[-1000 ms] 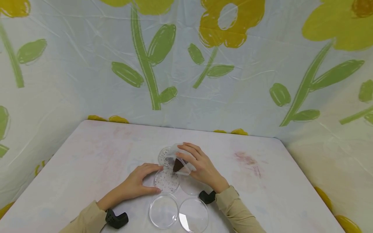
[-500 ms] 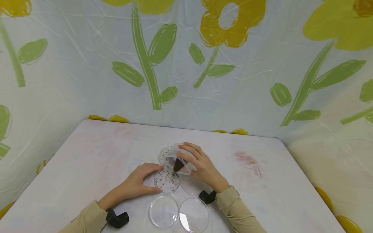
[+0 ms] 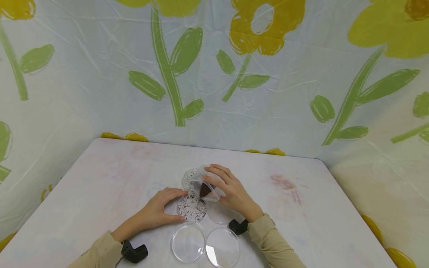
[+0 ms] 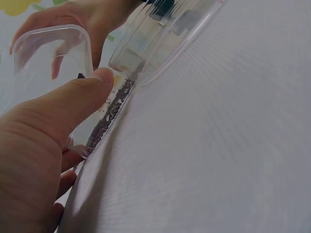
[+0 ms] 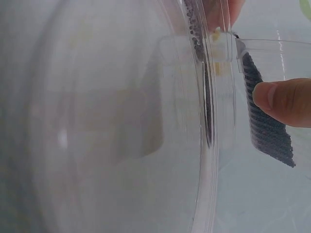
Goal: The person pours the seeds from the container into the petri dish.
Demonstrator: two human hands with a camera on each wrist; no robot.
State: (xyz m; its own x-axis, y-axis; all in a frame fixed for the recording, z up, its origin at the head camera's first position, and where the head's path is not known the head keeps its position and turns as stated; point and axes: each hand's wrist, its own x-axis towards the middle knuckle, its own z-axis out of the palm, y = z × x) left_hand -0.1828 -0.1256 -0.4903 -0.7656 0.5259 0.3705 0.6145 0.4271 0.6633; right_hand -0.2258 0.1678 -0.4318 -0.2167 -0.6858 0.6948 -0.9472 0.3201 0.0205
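My left hand point(image 3: 159, 209) holds the left side of a clear petri dish point(image 3: 191, 210), thumb and fingers spread along its rim. Dark granules cover much of the dish's bottom; the left wrist view shows them as a thin layer point(image 4: 111, 112). Above the dish's far right edge, my right hand point(image 3: 231, 190) grips a clear plastic tub point(image 3: 198, 174), tipped to the left. A heap of dark granules point(image 3: 205, 190) lies inside the tub, gathered toward its lowered corner. In the right wrist view the thumb point(image 5: 284, 101) presses the tub's side.
Behind the held dish stands another petri dish point(image 3: 186, 179) with specks in it, partly hidden by the tub. A clear dish point(image 3: 219, 216) lies under the right hand. Two more clear round dishes or lids, left point(image 3: 188, 244) and right point(image 3: 223, 250), lie in front.
Dark granules in the held petri dish have grown denser, from scattered specks to a near cover. Both hands and the tub stay almost where they were.
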